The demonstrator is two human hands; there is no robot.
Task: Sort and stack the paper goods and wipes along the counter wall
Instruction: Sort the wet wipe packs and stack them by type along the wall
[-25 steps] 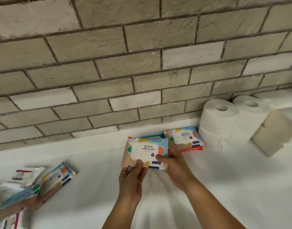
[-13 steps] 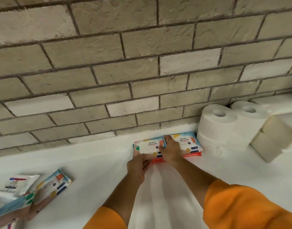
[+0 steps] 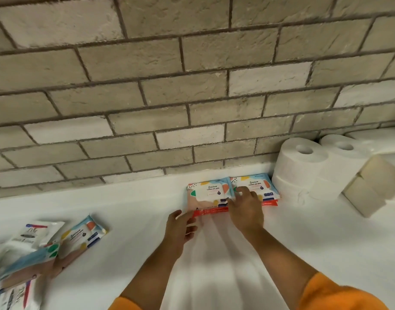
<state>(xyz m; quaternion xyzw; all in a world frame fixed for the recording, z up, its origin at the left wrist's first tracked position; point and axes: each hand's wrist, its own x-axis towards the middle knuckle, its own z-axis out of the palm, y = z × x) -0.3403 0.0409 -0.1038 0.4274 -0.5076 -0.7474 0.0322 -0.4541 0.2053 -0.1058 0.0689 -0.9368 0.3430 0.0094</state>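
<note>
Looks like light, squishy, slick-film wipe packs (image 3: 208,193) stacked at the brick wall (image 3: 192,86) beside the toilet rolls (image 3: 301,166), with right hand (image 3: 246,209) flat-fingered on top and left hand (image 3: 180,227) loose and empty out front, so probably best grabbed across the long edges.

Brick wall (image 3: 192,86): pale grey-beige, a few whiter bricks, dark grout. White bench (image 3: 326,238) runs along its foot. Even indoor light; soft fanned shadows mid-bench.

Two wipes packs (image 3: 208,192) side by side left of toilet rolls (image 3: 303,166); right hand (image 3: 245,206) fingertips on right pack (image 3: 262,185); left hand (image 3: 179,227) relaxed, just off packs.
</note>
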